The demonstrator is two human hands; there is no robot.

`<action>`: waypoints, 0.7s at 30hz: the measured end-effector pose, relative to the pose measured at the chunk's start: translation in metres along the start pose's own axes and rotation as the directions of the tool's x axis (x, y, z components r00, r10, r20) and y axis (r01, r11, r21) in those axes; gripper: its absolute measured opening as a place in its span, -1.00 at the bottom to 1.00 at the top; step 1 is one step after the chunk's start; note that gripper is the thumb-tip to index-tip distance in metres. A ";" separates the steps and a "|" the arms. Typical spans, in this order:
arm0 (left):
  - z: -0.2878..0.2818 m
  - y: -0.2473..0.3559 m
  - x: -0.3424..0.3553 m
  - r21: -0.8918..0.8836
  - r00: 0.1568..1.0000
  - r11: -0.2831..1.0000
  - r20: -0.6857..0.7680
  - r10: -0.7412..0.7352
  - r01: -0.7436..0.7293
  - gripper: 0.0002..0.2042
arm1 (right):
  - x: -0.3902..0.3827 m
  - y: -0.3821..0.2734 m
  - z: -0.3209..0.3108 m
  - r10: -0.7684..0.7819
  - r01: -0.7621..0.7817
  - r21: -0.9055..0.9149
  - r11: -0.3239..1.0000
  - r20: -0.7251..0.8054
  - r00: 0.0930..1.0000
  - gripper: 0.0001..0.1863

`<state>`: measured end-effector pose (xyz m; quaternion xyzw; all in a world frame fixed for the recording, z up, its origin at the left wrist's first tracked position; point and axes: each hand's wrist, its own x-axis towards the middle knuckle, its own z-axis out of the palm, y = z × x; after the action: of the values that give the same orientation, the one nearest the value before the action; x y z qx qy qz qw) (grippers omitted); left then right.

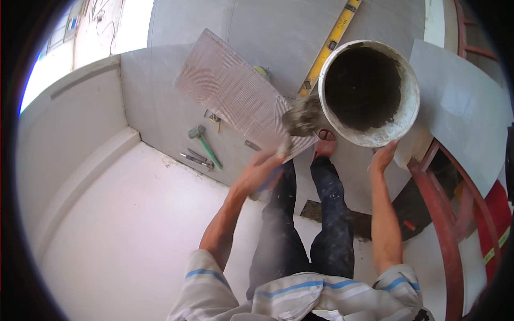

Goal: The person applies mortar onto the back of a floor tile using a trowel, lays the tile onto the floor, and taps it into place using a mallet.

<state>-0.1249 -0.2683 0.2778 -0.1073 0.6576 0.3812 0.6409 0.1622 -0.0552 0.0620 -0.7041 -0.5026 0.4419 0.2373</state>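
My left hand (262, 167) is closed round a tool that looks like a trowel, its blade mostly covered by a wet grey lump of mortar (303, 115). Motion blurs both the hand and the load. The mortar is beside the bucket, over the near end of a tile whose ridged back (230, 88) faces up. With my right hand (383, 156) I hold the near side of a white bucket (369, 140), fingers partly hidden. Dark grey mortar (363, 88) fills part of it, and its mouth faces up toward me.
A yellow spirit level (329, 47) lies on grey floor tiles left of the bucket. Left of my feet are a green-handled mallet (205, 145), a tape measure (213, 117) and slim metal tools (196, 158). A red metal frame (450, 235) and a leaning grey tile (463, 107) stand at right.
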 end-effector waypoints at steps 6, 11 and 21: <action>-0.054 -0.109 0.048 0.401 0.915 0.908 -0.309 0.258 -0.121 -0.70 | -0.094 0.070 0.002 0.398 -0.386 -0.112 0.916 0.394 0.828 -0.17; -0.058 -0.182 0.074 0.691 0.701 0.713 -0.449 0.554 -0.120 -0.73 | -0.171 -0.002 0.114 0.600 -0.573 -0.222 0.789 0.479 0.640 -0.13; -0.069 -0.174 0.067 0.450 0.836 0.877 -0.405 0.370 -0.170 -0.69 | -0.185 0.009 0.150 0.649 -0.628 -0.199 0.752 0.390 0.653 -0.24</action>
<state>-0.0784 -0.4084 0.1446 0.0293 0.8669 0.2898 0.4045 0.0180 -0.2449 0.0511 -0.7232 -0.2729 0.6308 -0.0682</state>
